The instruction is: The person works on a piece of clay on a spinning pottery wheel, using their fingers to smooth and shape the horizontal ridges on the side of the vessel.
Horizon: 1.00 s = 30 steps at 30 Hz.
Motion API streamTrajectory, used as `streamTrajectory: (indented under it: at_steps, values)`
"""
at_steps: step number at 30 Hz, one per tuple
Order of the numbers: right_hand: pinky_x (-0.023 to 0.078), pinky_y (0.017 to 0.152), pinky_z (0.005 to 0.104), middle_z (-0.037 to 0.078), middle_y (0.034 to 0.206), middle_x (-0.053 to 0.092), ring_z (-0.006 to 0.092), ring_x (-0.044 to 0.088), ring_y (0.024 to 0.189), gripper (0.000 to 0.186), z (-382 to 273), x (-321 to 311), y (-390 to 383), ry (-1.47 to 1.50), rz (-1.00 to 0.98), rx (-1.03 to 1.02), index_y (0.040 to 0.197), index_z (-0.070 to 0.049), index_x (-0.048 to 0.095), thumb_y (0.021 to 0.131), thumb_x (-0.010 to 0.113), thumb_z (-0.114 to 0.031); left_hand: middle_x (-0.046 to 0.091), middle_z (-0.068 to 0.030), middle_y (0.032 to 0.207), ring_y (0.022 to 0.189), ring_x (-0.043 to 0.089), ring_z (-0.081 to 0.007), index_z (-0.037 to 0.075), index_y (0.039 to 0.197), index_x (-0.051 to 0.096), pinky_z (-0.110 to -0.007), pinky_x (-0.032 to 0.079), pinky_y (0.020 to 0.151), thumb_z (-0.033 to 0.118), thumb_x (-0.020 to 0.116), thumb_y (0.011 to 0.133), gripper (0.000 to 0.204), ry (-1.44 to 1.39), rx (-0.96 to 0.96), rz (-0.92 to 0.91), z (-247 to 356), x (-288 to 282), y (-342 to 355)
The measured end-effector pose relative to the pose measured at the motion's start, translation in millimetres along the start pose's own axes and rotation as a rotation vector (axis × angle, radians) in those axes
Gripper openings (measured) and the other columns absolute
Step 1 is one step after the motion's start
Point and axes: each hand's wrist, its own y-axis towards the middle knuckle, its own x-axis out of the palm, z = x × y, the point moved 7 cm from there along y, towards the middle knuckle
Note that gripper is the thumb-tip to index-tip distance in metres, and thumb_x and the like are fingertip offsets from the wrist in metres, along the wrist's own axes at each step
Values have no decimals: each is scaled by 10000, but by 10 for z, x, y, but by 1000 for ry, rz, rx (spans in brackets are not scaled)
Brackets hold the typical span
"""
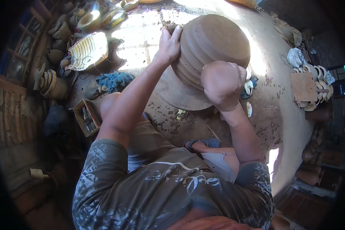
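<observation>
A large brown clay pot point(214, 42) with a ribbed wall and a smooth, flat round face stands in front of me. Beneath it shows part of a pale round wheel disc point(188, 97). At the pot's left side, my left hand point(170, 45) is closed, with a small dark piece between thumb and fingers; its kind is unclear. My right hand point(224, 85) is balled up close against the near right of the wall. A rounded, skin-toned shape fills its front, and whether it grips anything cannot be made out.
Left of the wheel lie a blue cloth point(115, 81), a wooden box of tools point(86, 118) and a curved ribbed piece point(89, 51). Several pots point(56, 55) line the left wall. Clay crumbs point(172, 124) litter the floor. At right, a stack of boards and curved pieces point(304, 88) stands.
</observation>
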Motion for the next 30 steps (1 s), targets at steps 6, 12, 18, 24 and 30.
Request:
streamTrajectory:
  at_steps: [6, 12, 18, 24, 30]
  values:
    - [409, 816, 358, -50, 845, 644, 160, 622, 823, 139, 203, -143, -168, 54, -4, -44, 853, -144, 756, 745, 820, -86, 683, -204, 1150, 1084, 653, -249, -83, 1206, 547, -373, 515, 974, 312, 618, 1075, 422, -70, -18, -81, -85, 38, 115]
    - [431, 849, 368, -10, 895, 675, 188, 642, 837, 155, 673, -340, -423, 102, -34, -43, 898, -123, 761, 772, 830, -66, 674, -177, 1163, 1086, 635, -215, -72, 1223, 535, -354, 513, 962, 331, 580, 1098, 424, -68, -39, -107, -91, 41, 99]
    - [573, 754, 375, 106, 938, 706, 301, 678, 861, 214, 1160, -428, -694, 371, 64, 233, 1001, -30, 736, 824, 818, 57, 686, -161, 1127, 1034, 645, -193, -65, 1217, 526, -338, 527, 919, 319, 548, 1113, 398, -91, -59, -110, -34, 52, 47]
    - [541, 756, 384, 61, 956, 702, 274, 668, 859, 280, 866, -337, -556, 260, -5, -42, 1020, -49, 749, 767, 840, 30, 698, -154, 1085, 992, 650, -179, -52, 1200, 526, -326, 535, 893, 328, 551, 1112, 390, -72, -52, -99, -51, 19, 57]
    - [511, 743, 410, 64, 928, 665, 285, 637, 841, 289, 865, -307, -500, 233, -2, -162, 998, -42, 740, 738, 837, 37, 696, -154, 1090, 988, 654, -188, -41, 1189, 528, -333, 535, 888, 329, 555, 1110, 380, -116, -71, -85, -45, 42, 19]
